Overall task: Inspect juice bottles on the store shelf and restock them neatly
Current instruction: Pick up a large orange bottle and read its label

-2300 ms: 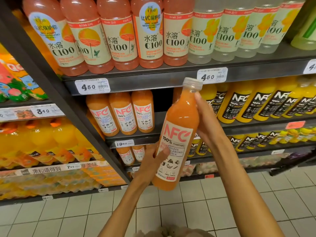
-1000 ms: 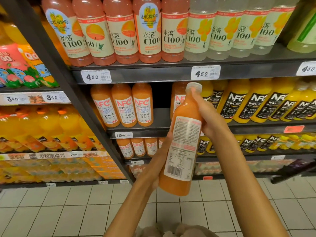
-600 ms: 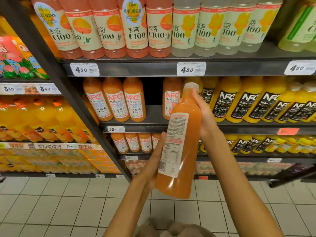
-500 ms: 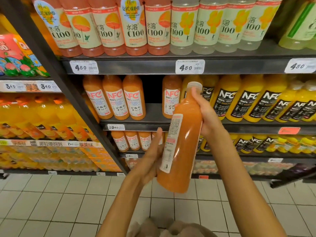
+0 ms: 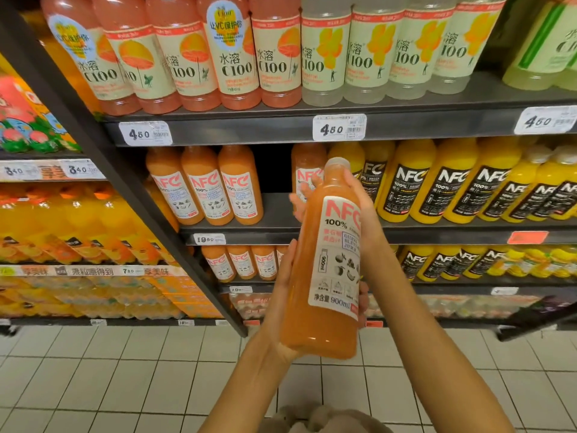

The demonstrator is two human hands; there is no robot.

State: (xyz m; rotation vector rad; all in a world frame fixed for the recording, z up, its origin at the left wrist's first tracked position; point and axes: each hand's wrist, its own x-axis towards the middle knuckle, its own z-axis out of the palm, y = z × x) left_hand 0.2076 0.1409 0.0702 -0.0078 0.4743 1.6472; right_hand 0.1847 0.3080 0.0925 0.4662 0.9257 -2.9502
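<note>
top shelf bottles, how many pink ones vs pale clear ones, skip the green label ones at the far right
pink bottles: 5
pale clear bottles: 4
total: 9
All stand on the top shelf.
</note>
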